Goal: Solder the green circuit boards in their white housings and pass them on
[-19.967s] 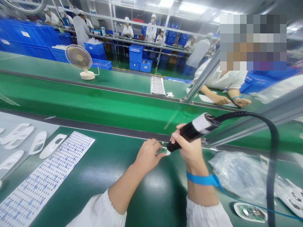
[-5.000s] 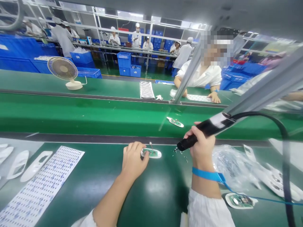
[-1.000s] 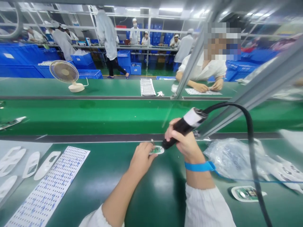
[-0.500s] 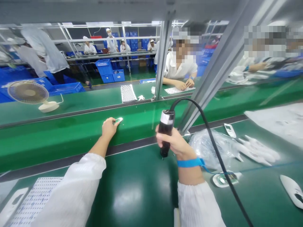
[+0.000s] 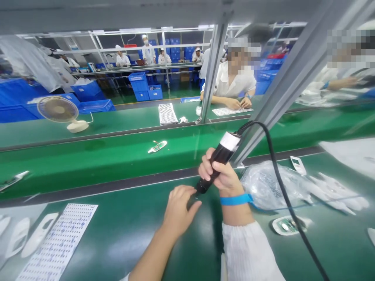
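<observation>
My right hand (image 5: 220, 177) grips a black electric screwdriver (image 5: 218, 160) with a white band and a thick black cable (image 5: 278, 175); its tip points down at the green mat. My left hand (image 5: 179, 207) sits by the tip, fingers loosely curled, thumb near the bit; whether it pinches something small I cannot tell. A white housing with a green circuit board (image 5: 157, 146) lies on the conveyor belt (image 5: 88, 156), apart from both hands. Another such part (image 5: 285, 225) lies right of my right wrist, which wears a blue strap.
A clear plastic bag (image 5: 263, 185) and several white housings (image 5: 336, 189) lie at right. A label sheet (image 5: 55, 242) and white shells (image 5: 20, 238) lie at left. A slanted metal post (image 5: 281, 86) rises beyond the screwdriver. A fan (image 5: 60, 111) and a seated person (image 5: 234, 84) are across the belt.
My left hand has left the board part on the belt and come back to the mat beside the screwdriver tip. The screwdriver has tilted from upright to slanted.
</observation>
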`<state>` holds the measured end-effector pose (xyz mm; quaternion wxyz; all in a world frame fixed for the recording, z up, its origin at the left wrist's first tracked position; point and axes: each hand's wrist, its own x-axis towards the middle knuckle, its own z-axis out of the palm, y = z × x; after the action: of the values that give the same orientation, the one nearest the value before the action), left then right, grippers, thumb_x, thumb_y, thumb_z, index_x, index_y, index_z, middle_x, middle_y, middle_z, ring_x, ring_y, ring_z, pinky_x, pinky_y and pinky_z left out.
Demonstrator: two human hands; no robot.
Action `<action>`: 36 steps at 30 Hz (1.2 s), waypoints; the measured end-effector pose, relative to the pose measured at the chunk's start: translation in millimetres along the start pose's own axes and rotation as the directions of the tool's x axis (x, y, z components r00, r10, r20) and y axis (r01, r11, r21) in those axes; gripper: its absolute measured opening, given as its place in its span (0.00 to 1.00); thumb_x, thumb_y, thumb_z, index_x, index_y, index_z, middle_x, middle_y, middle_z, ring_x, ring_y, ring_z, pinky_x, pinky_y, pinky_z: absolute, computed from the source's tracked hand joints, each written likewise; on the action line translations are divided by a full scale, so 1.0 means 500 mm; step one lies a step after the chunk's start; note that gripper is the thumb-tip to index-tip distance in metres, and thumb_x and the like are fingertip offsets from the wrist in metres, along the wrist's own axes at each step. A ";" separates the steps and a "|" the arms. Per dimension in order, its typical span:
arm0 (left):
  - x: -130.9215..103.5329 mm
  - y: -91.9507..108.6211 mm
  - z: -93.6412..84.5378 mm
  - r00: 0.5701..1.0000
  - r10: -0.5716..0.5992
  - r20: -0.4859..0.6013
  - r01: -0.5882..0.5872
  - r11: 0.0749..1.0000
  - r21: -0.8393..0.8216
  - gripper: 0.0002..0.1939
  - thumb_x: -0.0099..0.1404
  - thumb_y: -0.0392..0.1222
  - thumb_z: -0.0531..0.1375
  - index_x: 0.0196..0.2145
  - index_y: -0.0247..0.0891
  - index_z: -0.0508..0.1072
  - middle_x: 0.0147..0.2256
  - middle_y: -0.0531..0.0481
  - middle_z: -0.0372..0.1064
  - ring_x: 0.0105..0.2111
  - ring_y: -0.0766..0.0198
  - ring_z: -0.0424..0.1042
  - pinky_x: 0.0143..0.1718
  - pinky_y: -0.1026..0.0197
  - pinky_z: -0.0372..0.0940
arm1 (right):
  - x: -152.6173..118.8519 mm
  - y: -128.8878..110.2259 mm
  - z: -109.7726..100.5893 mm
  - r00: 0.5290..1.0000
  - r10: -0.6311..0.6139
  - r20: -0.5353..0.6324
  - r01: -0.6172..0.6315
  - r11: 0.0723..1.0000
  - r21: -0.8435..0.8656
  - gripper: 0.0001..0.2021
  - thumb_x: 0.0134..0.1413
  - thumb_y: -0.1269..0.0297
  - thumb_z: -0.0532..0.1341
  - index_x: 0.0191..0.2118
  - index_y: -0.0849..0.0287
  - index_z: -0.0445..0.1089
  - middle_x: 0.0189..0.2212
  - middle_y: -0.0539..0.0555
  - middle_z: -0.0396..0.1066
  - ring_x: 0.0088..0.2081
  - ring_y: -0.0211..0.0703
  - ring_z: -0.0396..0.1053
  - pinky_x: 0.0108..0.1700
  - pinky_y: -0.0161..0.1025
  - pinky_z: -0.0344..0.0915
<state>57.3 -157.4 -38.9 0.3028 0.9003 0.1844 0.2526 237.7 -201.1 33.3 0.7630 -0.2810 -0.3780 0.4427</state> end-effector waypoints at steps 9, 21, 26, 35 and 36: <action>0.007 -0.030 -0.001 1.000 0.023 -0.004 -0.022 0.999 0.047 0.08 0.71 0.40 0.57 0.36 0.43 0.76 0.40 0.49 0.77 0.46 0.53 0.72 0.48 0.47 0.64 | 0.010 0.019 0.008 1.000 0.004 -0.009 -0.004 1.000 0.031 0.19 0.47 0.53 0.70 0.36 0.53 0.60 0.19 0.40 0.58 0.15 0.34 0.55 0.21 0.35 0.55; 0.006 -0.046 0.011 0.994 -0.108 -0.034 0.105 0.990 -0.099 0.04 0.65 0.40 0.64 0.31 0.45 0.79 0.36 0.53 0.80 0.45 0.49 0.73 0.51 0.41 0.63 | 0.013 0.028 0.011 0.999 -0.015 0.036 0.013 0.999 0.044 0.17 0.50 0.54 0.69 0.37 0.54 0.61 0.19 0.41 0.58 0.15 0.34 0.56 0.21 0.34 0.56; 0.010 -0.029 0.002 0.987 -0.147 -0.067 0.138 0.984 -0.116 0.07 0.59 0.38 0.69 0.37 0.44 0.78 0.40 0.51 0.79 0.45 0.50 0.74 0.49 0.44 0.65 | 0.012 0.025 0.017 1.000 -0.004 0.012 0.004 0.999 0.046 0.16 0.49 0.55 0.69 0.37 0.54 0.62 0.19 0.41 0.58 0.16 0.34 0.55 0.22 0.35 0.55; 0.000 0.001 -0.008 0.960 -0.263 -0.099 0.257 0.964 -0.074 0.07 0.64 0.41 0.62 0.30 0.40 0.68 0.27 0.54 0.68 0.30 0.61 0.68 0.35 0.58 0.62 | 0.012 0.013 0.016 0.984 0.022 -0.175 -0.028 0.999 -0.037 0.19 0.44 0.53 0.70 0.35 0.53 0.62 0.18 0.41 0.58 0.16 0.35 0.56 0.23 0.37 0.56; -0.003 0.005 -0.006 0.963 -0.261 -0.073 0.253 0.962 -0.102 0.09 0.66 0.42 0.60 0.29 0.40 0.67 0.25 0.55 0.66 0.27 0.63 0.67 0.32 0.60 0.60 | 0.016 0.015 0.017 0.975 0.001 -0.221 -0.012 0.999 -0.046 0.18 0.44 0.54 0.70 0.35 0.54 0.62 0.19 0.41 0.58 0.17 0.35 0.57 0.24 0.37 0.57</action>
<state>54.7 -158.6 -35.9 0.3660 0.8422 0.3006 0.2577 229.9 -189.8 35.0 0.7919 -0.3477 -0.3004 0.4022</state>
